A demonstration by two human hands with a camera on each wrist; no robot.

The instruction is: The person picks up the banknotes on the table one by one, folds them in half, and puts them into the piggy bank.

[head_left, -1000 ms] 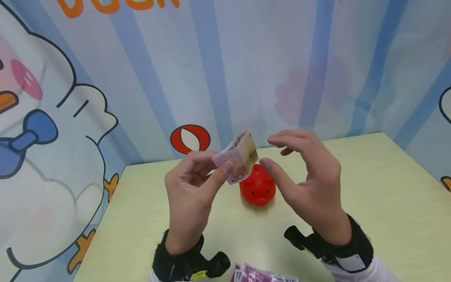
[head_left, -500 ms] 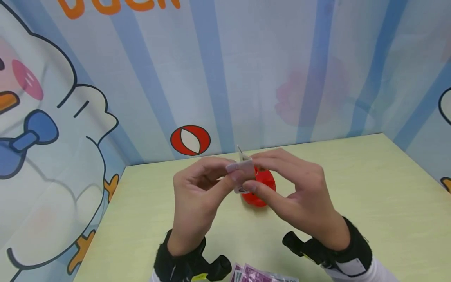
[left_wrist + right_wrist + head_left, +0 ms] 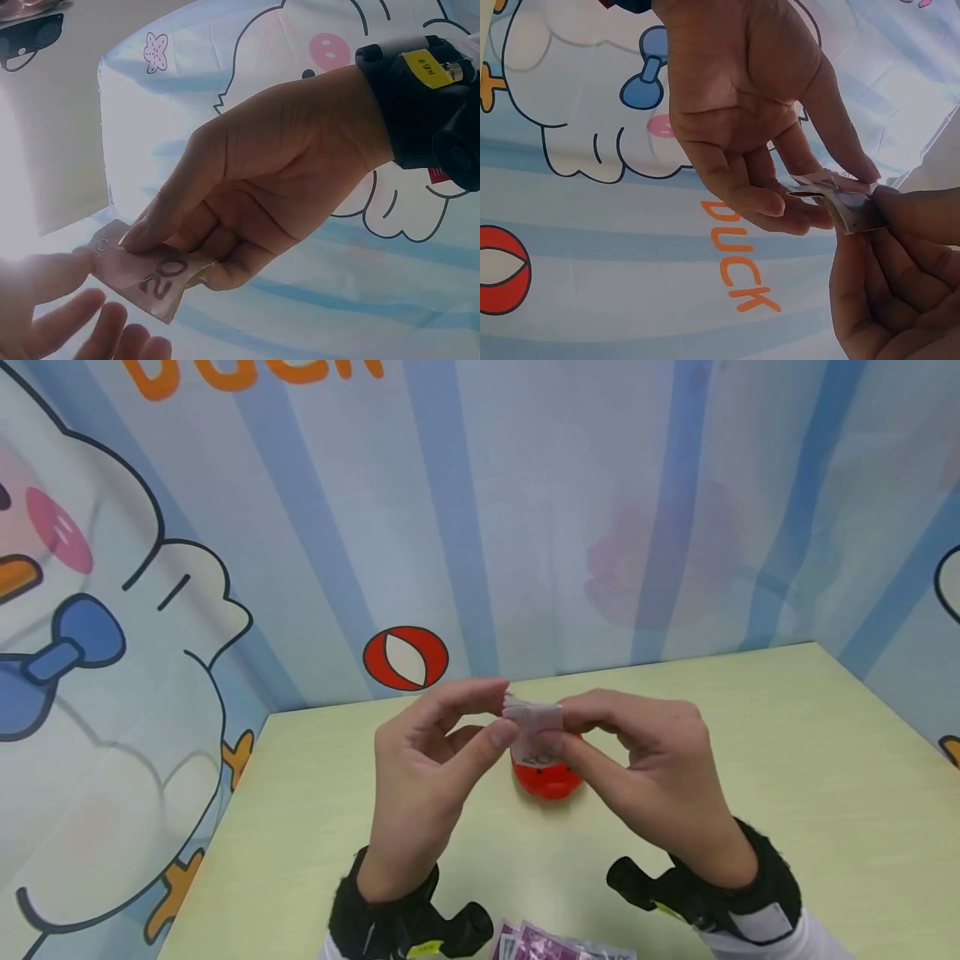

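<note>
A folded pinkish banknote [image 3: 536, 733] marked 20 is held up between both hands in the head view. My right hand [image 3: 645, 768] pinches its right side between thumb and fingers. My left hand [image 3: 431, 777] has thumb and index finger at its left edge. The left wrist view shows the folded banknote [image 3: 146, 274] gripped by the right hand [image 3: 262, 157], the left thumb against its end. In the right wrist view the note's layered folds [image 3: 844, 202] lie between the two hands. Behind them stands a red piggy bank [image 3: 547, 783], its top hidden.
More purple and grey banknotes [image 3: 551, 943] lie at the near edge of the pale yellow table [image 3: 810, 760]. A blue-striped cartoon backdrop [image 3: 540, 527] rises behind the table and along the left. Each wrist carries a black strap with a camera [image 3: 465, 931].
My right hand has come in from beside the banknote and now pinches it. The note is folded smaller and has shifted slightly right and down. The piggy bank has not moved.
</note>
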